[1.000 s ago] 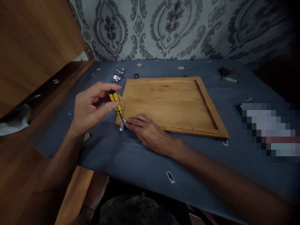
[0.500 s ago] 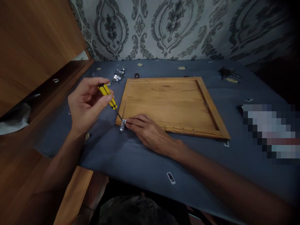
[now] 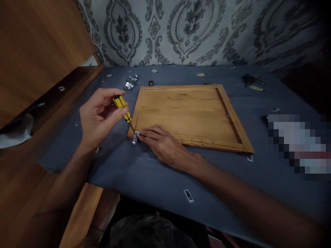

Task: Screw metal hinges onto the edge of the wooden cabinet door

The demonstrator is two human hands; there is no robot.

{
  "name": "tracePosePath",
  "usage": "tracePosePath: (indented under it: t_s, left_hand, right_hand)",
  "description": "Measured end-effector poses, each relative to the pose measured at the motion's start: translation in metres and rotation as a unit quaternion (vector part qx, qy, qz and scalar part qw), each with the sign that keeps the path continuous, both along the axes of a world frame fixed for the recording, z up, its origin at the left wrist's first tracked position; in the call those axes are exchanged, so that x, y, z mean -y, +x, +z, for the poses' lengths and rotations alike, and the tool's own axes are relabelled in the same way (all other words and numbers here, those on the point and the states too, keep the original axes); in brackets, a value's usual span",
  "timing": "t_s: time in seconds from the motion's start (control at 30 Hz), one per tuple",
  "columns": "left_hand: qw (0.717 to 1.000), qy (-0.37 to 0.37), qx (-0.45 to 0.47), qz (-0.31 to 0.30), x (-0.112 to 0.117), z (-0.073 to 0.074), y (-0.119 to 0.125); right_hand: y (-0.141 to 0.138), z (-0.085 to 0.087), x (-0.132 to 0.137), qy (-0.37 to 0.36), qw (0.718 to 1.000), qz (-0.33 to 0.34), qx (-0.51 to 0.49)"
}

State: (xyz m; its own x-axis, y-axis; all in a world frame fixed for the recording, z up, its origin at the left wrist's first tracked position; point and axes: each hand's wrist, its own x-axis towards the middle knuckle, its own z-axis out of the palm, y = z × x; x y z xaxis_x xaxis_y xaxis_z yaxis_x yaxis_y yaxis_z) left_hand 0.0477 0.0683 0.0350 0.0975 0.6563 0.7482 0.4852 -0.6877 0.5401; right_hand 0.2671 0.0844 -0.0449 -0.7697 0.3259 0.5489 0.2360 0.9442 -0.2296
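- Left hand (image 3: 99, 115), at 9 o'clock of the panel (image 3: 188, 115), grasps the yellow-and-black screwdriver (image 3: 123, 109) between thumb and fingers; the shaft slants down toward 5 o'clock.
- Screwdriver tip meets the bracket (image 3: 135, 137) at the panel's 7 o'clock corner.
- Right hand (image 3: 161, 144) lies low on the cloth (image 3: 155, 175), thumb and forefinger tips closed on the bracket.
- Panel lies flat on the cloth.
- Metal fittings (image 3: 131, 82) lie at the panel's 11 o'clock, apart from both hands.
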Motion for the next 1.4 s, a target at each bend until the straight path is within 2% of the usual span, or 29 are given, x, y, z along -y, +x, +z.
tracePosePath:
  t_s: [0.4, 0.73, 0.87, 1.1, 1.4]
  left_hand:
    - [1.000, -0.022, 0.016, -0.006, 0.001, 0.000, 0.001]
    - [1.000, -0.013, -0.016, 0.006, 0.000, 0.005, 0.003]
    - [0.999, -0.007, -0.034, -0.010, -0.003, 0.007, -0.001]
    - [0.997, -0.066, -0.022, -0.025, 0.004, 0.013, -0.005]
    - [0.991, -0.108, -0.076, -0.034, 0.006, 0.018, -0.004]
  right_hand:
    - [0.000, -0.001, 0.000, -0.014, 1.000, 0.001, 0.006]
    - [0.000, -0.002, 0.001, -0.014, 1.000, -0.006, 0.006]
    - [0.000, -0.002, 0.001, -0.009, 1.000, -0.006, 0.003]
    - [-0.002, -0.003, 0.000, -0.023, 1.000, -0.001, 0.003]
    - [-0.004, -0.005, -0.001, -0.031, 0.999, -0.005, 0.014]
